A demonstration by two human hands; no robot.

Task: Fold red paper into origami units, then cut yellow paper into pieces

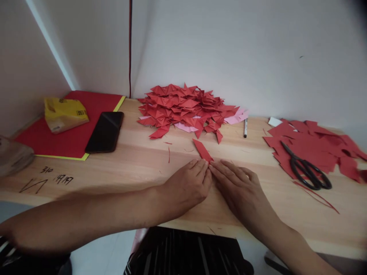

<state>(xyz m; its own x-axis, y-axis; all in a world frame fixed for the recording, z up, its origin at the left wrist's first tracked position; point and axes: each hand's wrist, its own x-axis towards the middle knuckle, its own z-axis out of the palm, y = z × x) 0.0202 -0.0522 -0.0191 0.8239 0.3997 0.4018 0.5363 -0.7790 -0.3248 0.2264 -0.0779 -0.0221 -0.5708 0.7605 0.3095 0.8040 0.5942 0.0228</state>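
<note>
A narrow folded strip of red paper (202,149) lies on the wooden table, its near end under my fingertips. My left hand (191,180) is closed, with the fingers pressed together on that end. Beside it, my right hand (233,183) presses on the paper from the right, its fingers held together and the fingertips meeting those of my left hand. Just behind the strip is a large heap of folded red paper pieces (183,105), with some pink ones (236,116) among them. The part of the strip beneath my fingers is hidden.
Black-handled scissors (306,168) lie on red paper sheets and scraps (312,145) at the right. A marker (246,128) sits right of the heap. To the left are a black phone (105,131), a yellow packet (65,114) and red card (67,147). A wall borders the table (137,164).
</note>
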